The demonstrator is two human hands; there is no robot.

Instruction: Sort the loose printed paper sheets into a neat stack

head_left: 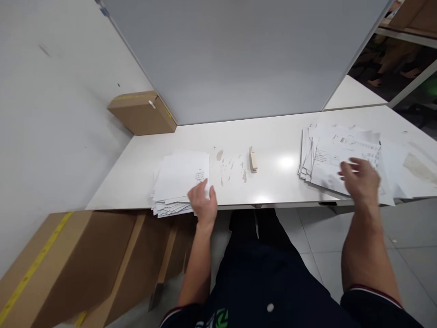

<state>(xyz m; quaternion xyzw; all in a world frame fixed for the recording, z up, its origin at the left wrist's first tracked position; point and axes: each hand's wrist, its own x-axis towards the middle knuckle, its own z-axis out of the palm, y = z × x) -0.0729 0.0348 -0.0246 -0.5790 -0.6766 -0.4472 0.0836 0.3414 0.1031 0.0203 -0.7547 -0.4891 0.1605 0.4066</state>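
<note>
On the left of the white table (269, 187) lies a thick stack of white paper sheets (179, 171), with its edges uneven. My left hand (204, 202) is at the near right corner of that stack, thumb and fingers apart. A second pile of printed sheets (329, 159), more loosely spread, sits to the right. Over its right part is my right hand (362, 180), the fingers bent and apart with nothing visible in them. Between the two piles stands a small beige stapler (253, 161), touched by neither hand.
A closed cardboard box (143, 113) rests at the back left corner. Large cardboard boxes (82, 259) with yellow tape stand on the floor at left. A grey panel (239, 59) rises behind the table. Parts of other people show at the upper right.
</note>
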